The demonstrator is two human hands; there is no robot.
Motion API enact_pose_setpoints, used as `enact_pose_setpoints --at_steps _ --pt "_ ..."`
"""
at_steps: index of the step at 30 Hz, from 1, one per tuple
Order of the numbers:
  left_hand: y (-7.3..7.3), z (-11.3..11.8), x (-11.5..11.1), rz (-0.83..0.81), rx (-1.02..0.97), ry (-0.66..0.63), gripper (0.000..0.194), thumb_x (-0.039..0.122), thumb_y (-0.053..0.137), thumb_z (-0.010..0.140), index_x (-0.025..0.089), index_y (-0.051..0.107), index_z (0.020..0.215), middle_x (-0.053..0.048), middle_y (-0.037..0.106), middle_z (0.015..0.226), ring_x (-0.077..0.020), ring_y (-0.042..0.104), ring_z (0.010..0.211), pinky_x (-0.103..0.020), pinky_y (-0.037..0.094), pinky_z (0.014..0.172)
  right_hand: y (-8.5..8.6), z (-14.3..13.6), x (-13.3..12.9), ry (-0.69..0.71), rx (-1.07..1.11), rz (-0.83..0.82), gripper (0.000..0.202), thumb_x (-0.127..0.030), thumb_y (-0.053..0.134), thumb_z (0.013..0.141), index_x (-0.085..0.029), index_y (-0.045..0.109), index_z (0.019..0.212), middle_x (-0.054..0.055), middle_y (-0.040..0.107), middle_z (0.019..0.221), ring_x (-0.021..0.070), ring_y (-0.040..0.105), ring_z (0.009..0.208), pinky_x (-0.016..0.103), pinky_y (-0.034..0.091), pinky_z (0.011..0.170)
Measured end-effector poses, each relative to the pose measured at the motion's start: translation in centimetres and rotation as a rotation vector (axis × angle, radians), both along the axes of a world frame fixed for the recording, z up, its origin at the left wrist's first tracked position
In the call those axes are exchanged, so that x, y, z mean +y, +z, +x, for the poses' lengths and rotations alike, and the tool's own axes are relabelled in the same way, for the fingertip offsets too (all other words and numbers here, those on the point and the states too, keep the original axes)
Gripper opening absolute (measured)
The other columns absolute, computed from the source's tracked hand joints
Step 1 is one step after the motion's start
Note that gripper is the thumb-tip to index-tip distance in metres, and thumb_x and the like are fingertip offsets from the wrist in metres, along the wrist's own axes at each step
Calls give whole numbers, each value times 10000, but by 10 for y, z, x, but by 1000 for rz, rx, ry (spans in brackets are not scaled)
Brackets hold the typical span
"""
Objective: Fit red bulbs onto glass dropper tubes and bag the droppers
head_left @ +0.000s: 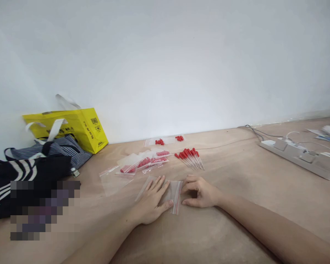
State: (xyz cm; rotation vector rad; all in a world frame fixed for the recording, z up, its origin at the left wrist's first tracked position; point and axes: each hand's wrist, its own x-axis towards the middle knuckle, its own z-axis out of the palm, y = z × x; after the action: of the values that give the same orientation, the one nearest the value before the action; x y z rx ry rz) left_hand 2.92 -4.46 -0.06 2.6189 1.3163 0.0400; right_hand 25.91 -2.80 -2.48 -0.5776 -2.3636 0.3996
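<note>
My left hand (154, 201) lies flat with its fingers spread on a small clear zip-lock bag (176, 189). The bag's red-striped seal faces right, with my left thumb close to it. Just beyond that seal, my right hand (199, 192) rests on its side; its fingers are curled, with a gap between thumb and forefinger and nothing visible in it. Behind the hands, several thin clear droppers with red bulbs (189, 156) are fanned out on the table. To their left, overlapping clear bags (144, 161) hold red-ended pieces.
Near the wall, two small groups of red pieces (159, 142) lie on clear plastic. A yellow bag (90, 128), a striped cloth bag (74, 150) and black clothing (30, 170) are at left. A white power strip (299, 157) with cables is at right on the wooden table (242, 183).
</note>
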Motion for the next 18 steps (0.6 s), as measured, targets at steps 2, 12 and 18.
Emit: enact_pose_setpoints --at_steps 2,12,18 --pt "-1 0 0 -8 5 3 659 587 243 829 205 173 1361 -89 80 1432 -239 62 1315 -465 87 1056 1 -1 -1 -2 6 12 234 -339 622 702 -174 612 867 45 587 791 148 524 725 283 425 669" --pt "-2 -1 1 9 -7 -3 629 578 251 834 239 172 1358 -73 98 1433 -240 71 1314 -464 94 1052 -1 0 0 -7 -16 2 219 -331 613 713 -179 607 872 50 597 811 156 541 757 293 424 692" --pt "0 1 0 -22 18 22 658 591 233 829 207 171 1360 -87 76 1432 -231 55 1316 -457 84 1056 -1 0 0 0 -5 -14 196 -329 610 714 -178 628 837 46 601 801 152 543 745 291 428 693"
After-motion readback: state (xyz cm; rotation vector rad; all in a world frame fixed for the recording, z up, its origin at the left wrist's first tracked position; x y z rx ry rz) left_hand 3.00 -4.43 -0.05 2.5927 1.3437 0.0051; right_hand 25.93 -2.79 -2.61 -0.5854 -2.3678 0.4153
